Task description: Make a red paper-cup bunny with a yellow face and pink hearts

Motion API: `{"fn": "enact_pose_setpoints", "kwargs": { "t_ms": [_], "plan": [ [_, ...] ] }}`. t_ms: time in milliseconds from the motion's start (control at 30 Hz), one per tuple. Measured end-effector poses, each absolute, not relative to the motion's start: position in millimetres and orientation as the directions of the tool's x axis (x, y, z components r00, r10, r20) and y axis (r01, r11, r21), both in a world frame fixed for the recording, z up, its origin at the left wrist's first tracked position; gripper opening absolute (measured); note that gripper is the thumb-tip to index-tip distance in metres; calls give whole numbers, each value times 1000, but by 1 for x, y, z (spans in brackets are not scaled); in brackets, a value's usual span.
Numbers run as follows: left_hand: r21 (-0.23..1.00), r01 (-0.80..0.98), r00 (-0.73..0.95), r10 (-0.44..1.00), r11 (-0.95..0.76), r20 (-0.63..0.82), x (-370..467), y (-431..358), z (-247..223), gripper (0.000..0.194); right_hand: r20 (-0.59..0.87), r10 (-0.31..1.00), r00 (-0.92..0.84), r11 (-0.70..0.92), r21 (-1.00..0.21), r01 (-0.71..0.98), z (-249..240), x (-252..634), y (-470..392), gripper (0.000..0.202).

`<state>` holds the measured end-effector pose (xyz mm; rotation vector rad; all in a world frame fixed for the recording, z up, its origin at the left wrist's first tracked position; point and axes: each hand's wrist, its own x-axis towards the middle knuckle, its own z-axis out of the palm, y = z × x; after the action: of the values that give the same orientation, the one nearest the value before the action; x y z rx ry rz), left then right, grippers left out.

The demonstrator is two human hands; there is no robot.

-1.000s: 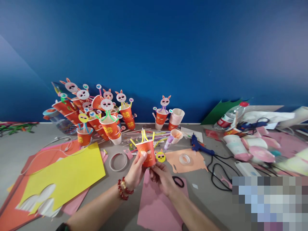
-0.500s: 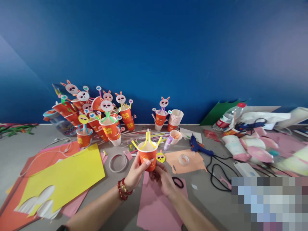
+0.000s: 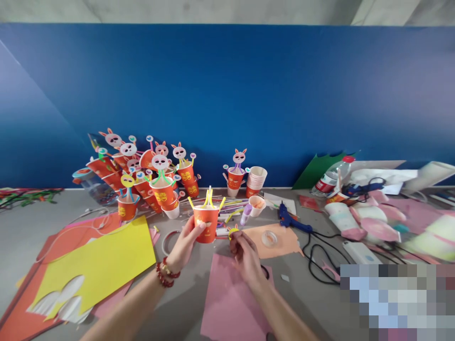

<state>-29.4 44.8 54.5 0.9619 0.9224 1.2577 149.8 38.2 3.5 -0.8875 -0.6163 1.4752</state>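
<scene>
An orange-red paper cup (image 3: 206,228) with yellow pipe cleaners rising from its rim is gripped by my left hand (image 3: 185,240), thumb across its front. To its right, my right hand (image 3: 242,248) has its fingers pinched at a small yellow rabbit face (image 3: 233,232), partly covered by the fingertips. Whether the face is off the table I cannot tell. Pink paper (image 3: 231,298) lies beneath my right hand. A roll of clear tape (image 3: 269,238) rests on orange paper (image 3: 287,244) to the right.
Cups with rabbit figures (image 3: 161,189) crowd the back left. A cup stack (image 3: 256,180), a purple glue stick (image 3: 245,214) and a blue glue gun (image 3: 293,221) stand or lie farther back. Yellow paper (image 3: 106,260) covers the left; a bottle (image 3: 332,177) is at right.
My left hand and the cup have moved left, away from my right hand. My right hand has left the cup and come to the yellow rabbit face. The view has tilted up.
</scene>
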Motion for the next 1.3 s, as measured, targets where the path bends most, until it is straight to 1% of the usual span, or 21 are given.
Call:
{"fn": "enact_pose_setpoints", "kwargs": {
  "t_ms": [133,200,300,367,467,533,567,633,700,733,800,833,900,967,1033,1100,1200,1300],
  "plan": [
    [976,-125,125,979,178,-162,-58,24,47,42,-140,987,76,-76,-834,-546,12,155,37,24],
    [980,-26,119,974,199,-195,-70,12,41,44,-113,990,89,-47,-839,-542,17,158,37,27],
    [981,90,116,977,170,-180,-80,-3,31,50,-51,992,118,22,-837,-547,26,163,36,29],
    [979,129,117,978,156,-171,-82,-9,25,51,11,990,140,87,-829,-553,35,169,36,27],
    [976,173,95,984,131,-149,-84,-15,13,49,60,990,129,120,-840,-529,50,181,31,22],
    [974,212,85,991,84,-104,-86,-17,6,48,88,991,102,124,-887,-445,57,192,25,22],
    [970,236,82,993,62,-84,-86,-18,4,48,111,991,79,133,-918,-374,59,197,20,24],
    [955,296,76,995,36,-61,-87,-20,2,46,164,986,9,163,-972,-167,56,207,9,28],
    [937,349,62,997,31,-56,-88,-25,3,43,170,983,-66,175,-980,93,44,217,-3,28],
    [931,365,53,997,31,-54,-88,-29,4,42,179,980,-81,193,-957,217,36,221,-10,28],
    [927,375,30,998,32,-46,-88,-37,6,41,258,962,-85,269,-857,439,17,229,-21,23],
    [928,370,10,999,35,-42,-90,-40,7,41,308,947,-94,310,-794,522,9,233,-26,21],
    [938,344,-60,998,49,-31,-96,-45,6,46,384,912,-143,386,-687,615,-7,240,-33,18],
    [947,316,-148,989,63,-16,-107,-45,6,51,447,882,-150,424,-613,667,-17,246,-38,18],
    [940,336,-212,977,57,16,-121,-41,8,51,496,857,-140,440,-562,700,-23,250,-40,19],
    [897,437,-242,969,69,44,-137,-35,10,49,523,843,-131,444,-536,719,-25,251,-40,20],
    [794,599,-242,969,107,52,-154,-27,13,50,533,838,-116,438,-531,726,-26,250,-40,21],
    [712,697,-201,977,92,70,-163,-24,14,52,535,840,-92,422,-536,732,-25,249,-41,20]
  ]
}}
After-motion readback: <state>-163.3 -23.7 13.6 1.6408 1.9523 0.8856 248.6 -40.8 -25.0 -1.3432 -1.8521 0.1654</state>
